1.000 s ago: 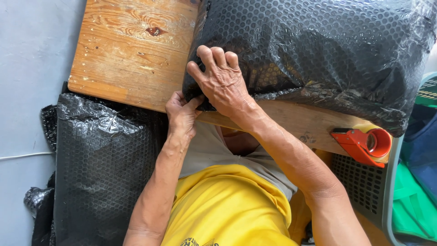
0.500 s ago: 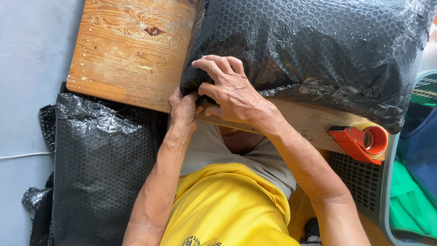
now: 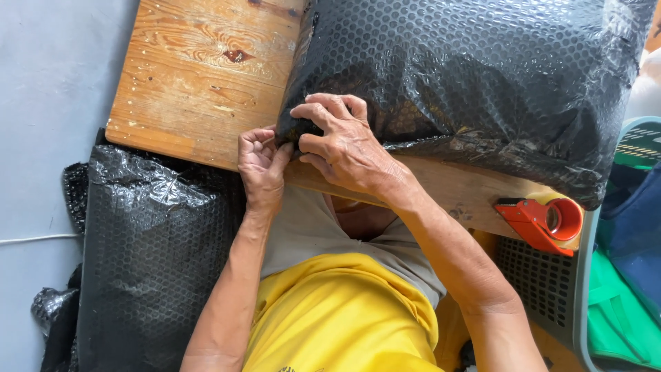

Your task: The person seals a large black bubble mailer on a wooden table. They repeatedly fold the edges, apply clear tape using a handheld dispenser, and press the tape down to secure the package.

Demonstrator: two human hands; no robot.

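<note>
Right, both hands work the near corner of a black bubble-wrap package [image 3: 475, 89] lying on a wooden board [image 3: 200, 76]. The package fills the frame from 12 to 3 o'clock. Left hand [image 3: 260, 164] sits at the board's near edge, fingers curled shut, pinching the wrap corner. Right hand [image 3: 341, 148] lies on top, fingertips bent, pressing and gripping the same corner. Red tape dispenser [image 3: 544, 222] rests at 4 o'clock on the board edge. More black bubble wrap [image 3: 148, 255] lies at 8 o'clock.
</note>
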